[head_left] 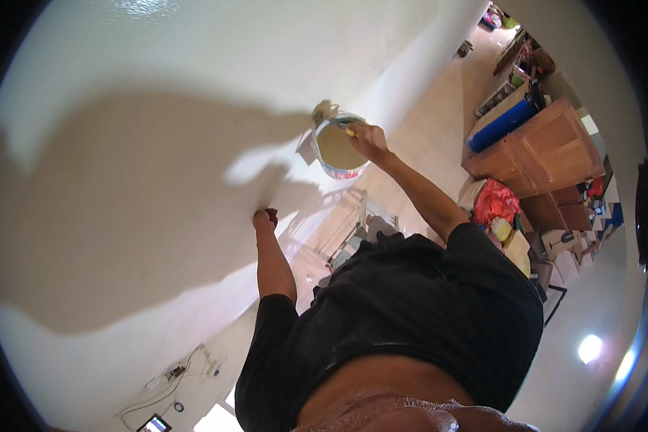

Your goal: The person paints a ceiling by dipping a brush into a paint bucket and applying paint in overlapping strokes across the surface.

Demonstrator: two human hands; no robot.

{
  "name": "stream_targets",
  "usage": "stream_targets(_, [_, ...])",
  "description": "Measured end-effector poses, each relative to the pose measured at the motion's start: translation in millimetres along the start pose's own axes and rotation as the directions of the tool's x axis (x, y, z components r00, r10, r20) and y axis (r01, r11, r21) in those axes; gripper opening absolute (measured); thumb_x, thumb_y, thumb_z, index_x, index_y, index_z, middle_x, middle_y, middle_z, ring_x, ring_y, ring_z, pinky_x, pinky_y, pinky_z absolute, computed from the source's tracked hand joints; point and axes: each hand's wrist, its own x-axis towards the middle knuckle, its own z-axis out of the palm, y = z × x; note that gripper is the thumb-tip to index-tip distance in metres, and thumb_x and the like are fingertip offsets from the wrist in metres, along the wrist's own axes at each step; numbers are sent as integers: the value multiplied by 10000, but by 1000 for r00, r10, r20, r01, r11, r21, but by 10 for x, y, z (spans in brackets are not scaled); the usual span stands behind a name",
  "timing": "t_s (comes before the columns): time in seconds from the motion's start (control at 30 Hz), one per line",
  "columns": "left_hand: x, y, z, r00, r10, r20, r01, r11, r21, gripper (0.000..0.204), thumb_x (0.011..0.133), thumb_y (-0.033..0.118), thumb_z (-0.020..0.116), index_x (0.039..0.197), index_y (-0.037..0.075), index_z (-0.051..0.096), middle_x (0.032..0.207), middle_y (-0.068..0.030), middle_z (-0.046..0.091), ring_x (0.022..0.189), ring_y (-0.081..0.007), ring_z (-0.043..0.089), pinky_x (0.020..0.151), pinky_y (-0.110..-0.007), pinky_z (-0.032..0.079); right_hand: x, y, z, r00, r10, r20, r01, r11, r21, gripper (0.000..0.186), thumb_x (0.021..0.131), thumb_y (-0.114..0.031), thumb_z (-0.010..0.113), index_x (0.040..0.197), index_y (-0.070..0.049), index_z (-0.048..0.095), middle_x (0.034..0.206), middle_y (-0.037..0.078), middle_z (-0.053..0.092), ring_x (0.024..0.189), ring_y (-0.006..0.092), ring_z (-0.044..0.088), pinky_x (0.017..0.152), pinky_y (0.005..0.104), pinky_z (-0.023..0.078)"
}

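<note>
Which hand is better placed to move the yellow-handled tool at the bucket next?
Right, likely: the right hand already grips the yellow-handled tool at the bucket; the left hand is near the wall, away from both.

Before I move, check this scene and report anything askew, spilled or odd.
The thin, loose cables at lower left look untidy, trailing in loops instead of running straight. At right, the crumpled red plastic bag sits amid jumbled clutter. No spill is visible around the round white bucket by your right hand.

A red plastic bag (497, 202) sits near a brown wooden cabinet (543, 150).
</note>
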Motion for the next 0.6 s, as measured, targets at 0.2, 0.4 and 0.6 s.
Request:
stream_targets(0.2, [61, 28, 74, 999, -47, 6, 47, 994, -103, 307, 896, 193, 452, 608, 93, 482, 505, -86, 537, 325, -198, 435, 284, -315, 320, -20, -39, -131, 993, -20, -114, 21, 1000, 3, 231, 744, -105, 681, 973, -85, 660, 851, 155, 677, 681, 324, 661, 572, 402, 542])
stream_targets(0.4, [-121, 26, 249, 994, -28, -106, 27, 1000, -3, 287, 946, 232, 402, 744, 77, 536, 547, -99, 568, 396, -212, 536, 299, -299, 334, -126, -126, -57, 905, 423, 41, -425, 902, 78, 218, 723, -225, 709, 785, -16, 700, 706, 169, 671, 619, 257, 674, 583, 355, 526])
stream_targets(0.6, [-108, -78, 90, 995, 13, -95, -26, 991, -129, 268, 916, 153, 425, 734, 24, 572, 612, -164, 611, 403, -211, 541, 281, -302, 334, -117, -163, 103, 740, 520, 426, -669, 510, 540, 184, 705, -143, 716, 723, 35, 673, 649, 78, 663, 534, 156, 640, 503, 296, 526])
